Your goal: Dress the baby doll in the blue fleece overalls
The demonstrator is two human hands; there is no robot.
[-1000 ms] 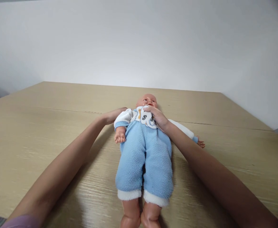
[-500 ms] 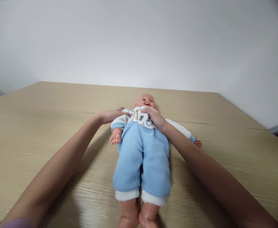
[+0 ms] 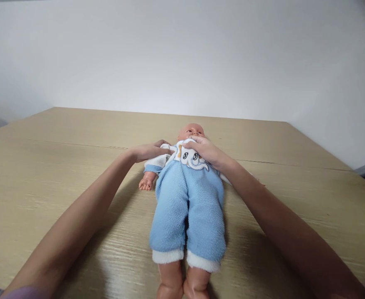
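A baby doll (image 3: 170, 216) lies on its back, head away from me, in a fuzzy blue and white outfit with an elephant face (image 3: 191, 157) on the bib. My left hand (image 3: 153, 151) is closed at the white shoulder cloth on the left side, thumb and fingers pinching the fabric. On the other side my right hand (image 3: 209, 151) grips the upper edge of the bib, just below the doll's head (image 3: 191, 131). Some of its fingertips are hidden. The doll's arm on the right is mostly behind my right forearm.
The wooden table (image 3: 76, 182) extends on both sides of the doll, with a seam running across it. Behind its far edge stands a plain pale wall (image 3: 176, 58).
My right hand has shifted slightly up and right, showing more of the elephant's trunk. The doll's right-side arm is now largely covered by my forearm; its left-side hand has swung outward a little.
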